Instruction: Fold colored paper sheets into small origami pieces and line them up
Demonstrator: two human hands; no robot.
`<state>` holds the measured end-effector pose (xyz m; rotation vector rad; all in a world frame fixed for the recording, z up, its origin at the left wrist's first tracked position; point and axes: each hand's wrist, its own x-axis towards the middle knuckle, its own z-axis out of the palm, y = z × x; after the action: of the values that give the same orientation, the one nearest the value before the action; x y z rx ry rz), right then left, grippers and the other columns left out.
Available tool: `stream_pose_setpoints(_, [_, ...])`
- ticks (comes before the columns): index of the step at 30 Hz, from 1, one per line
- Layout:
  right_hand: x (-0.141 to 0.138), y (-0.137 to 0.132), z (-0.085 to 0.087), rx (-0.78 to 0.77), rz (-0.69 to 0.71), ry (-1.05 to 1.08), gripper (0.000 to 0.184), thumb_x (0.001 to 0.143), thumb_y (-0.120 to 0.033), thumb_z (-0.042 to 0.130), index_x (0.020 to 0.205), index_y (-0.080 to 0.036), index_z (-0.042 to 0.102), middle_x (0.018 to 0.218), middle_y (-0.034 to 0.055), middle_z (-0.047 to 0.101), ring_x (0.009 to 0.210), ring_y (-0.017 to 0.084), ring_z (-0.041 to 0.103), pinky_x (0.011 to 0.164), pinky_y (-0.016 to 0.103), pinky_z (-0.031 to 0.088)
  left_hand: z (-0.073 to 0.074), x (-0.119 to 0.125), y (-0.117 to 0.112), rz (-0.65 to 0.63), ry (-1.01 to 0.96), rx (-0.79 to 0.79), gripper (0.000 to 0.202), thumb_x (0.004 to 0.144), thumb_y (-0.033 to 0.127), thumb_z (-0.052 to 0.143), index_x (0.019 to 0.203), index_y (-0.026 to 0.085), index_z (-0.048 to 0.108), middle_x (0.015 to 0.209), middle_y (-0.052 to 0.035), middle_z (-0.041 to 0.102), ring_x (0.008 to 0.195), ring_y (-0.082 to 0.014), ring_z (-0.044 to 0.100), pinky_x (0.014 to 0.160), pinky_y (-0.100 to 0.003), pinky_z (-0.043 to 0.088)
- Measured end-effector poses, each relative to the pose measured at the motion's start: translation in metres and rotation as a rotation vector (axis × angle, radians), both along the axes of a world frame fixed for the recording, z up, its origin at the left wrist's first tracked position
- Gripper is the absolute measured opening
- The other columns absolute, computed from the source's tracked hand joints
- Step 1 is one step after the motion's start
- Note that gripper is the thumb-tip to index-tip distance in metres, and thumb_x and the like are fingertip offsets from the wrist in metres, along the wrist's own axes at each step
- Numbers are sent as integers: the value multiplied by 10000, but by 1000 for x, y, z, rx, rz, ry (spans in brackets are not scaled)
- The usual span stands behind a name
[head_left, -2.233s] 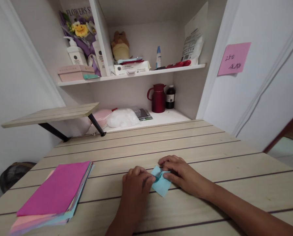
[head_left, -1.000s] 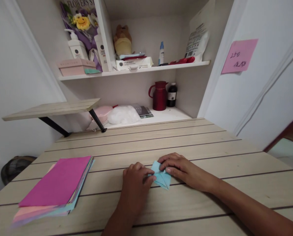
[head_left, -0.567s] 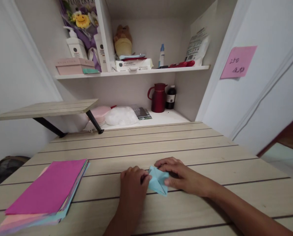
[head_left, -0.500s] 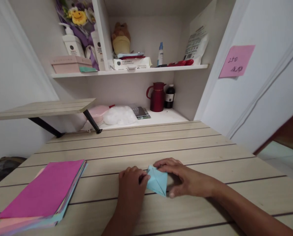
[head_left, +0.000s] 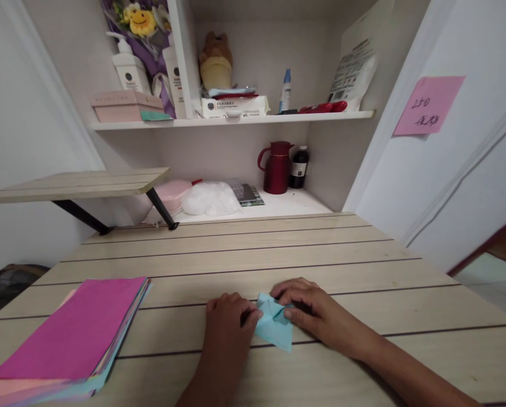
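Note:
A folded piece of light blue paper (head_left: 277, 332) lies on the wood-patterned table between my two hands. My left hand (head_left: 231, 322) pinches its left corner between thumb and curled fingers. On the other side, my right hand (head_left: 310, 308) has its thumb on a raised flap at the paper's right edge, with the fingers curled behind the upper right part. A crease and a small opened fold show near the thumb. The fingertips of my right hand partly cover the paper's top right corner.
A stack of coloured paper (head_left: 72, 333), magenta on top, lies at the table's left. Behind it a small raised shelf (head_left: 78, 185) stands on black legs. Along the back are a cotton-like white bundle (head_left: 211, 199), a dark red jug (head_left: 277, 168) and a dark bottle (head_left: 298, 168).
My right thumb has moved from beside the paper onto its right edge, and a flap there is now lifted and folded inward. My left hand keeps its hold; the camera view has shifted slightly.

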<state>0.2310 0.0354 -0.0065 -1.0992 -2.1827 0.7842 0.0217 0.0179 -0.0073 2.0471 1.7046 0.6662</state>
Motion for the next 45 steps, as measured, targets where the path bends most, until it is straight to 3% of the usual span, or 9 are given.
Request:
stream_pose_setpoints(5, [-13,3,-3,37,-117,13,214,885,-246,560,676,-223,598,950,11,708,929,209,610,874,379,415,1,-2,-2,-37,-53,26,269,840,430,566,690,230,666,743,4,662,807,-195,576,838,-373,317])
stream_pose_setpoints(12, [-20,7,-7,69,-172,21,259,895,-282,541,666,-212,639,884,25,710,863,205,615,825,357,429,-4,7,-1,-18,84,115,275,755,419,693,636,192,594,668,26,606,736,-174,557,810,-360,309])
stream_pose_setpoints(19, [-7,4,4,-8,-44,33,424,989,-418,316,934,-223,689,980,54,695,948,223,591,903,381,406,-11,15,0,14,209,221,189,811,298,637,663,189,592,678,12,619,760,-192,570,800,-366,312])
stream_pose_setpoints(22, [-1,5,2,-5,47,-15,295,896,-468,532,1006,-237,679,1108,53,662,1045,241,559,949,381,387,-12,14,2,18,193,222,186,795,285,652,650,188,590,668,14,619,750,-187,573,791,-358,316])
stream_pose_setpoints(25, [-1,8,-2,18,19,-33,280,757,-391,730,984,-233,682,1108,51,665,1052,249,558,950,378,389,-12,12,4,24,155,207,179,777,263,670,636,185,590,660,19,618,740,-178,574,792,-353,318])
stream_pose_setpoints(28, [-5,11,-4,22,-8,24,109,830,-325,653,835,-223,690,1005,39,696,970,220,593,899,359,417,-13,9,5,16,92,178,186,780,254,662,623,183,593,657,25,614,732,-166,570,807,-349,323])
stream_pose_setpoints(33, [-10,11,-5,20,-65,49,202,860,-313,603,692,-209,646,943,37,696,929,211,598,857,347,433,-15,3,3,-14,14,156,179,803,232,627,630,189,613,682,20,612,756,-163,569,816,-339,338])
stream_pose_setpoints(38, [-15,9,-8,110,-207,-77,160,832,-310,612,707,-212,600,888,37,661,888,226,571,817,370,432,-16,4,-1,17,38,192,127,808,217,616,684,193,619,728,7,613,782,-179,573,819,-348,351])
stream_pose_setpoints(45, [-17,9,-15,192,-273,-179,83,822,-264,572,750,-221,572,984,55,631,935,246,556,830,392,426,-14,6,-3,24,61,207,47,785,164,625,784,189,585,843,-10,620,828,-190,592,836,-360,373])
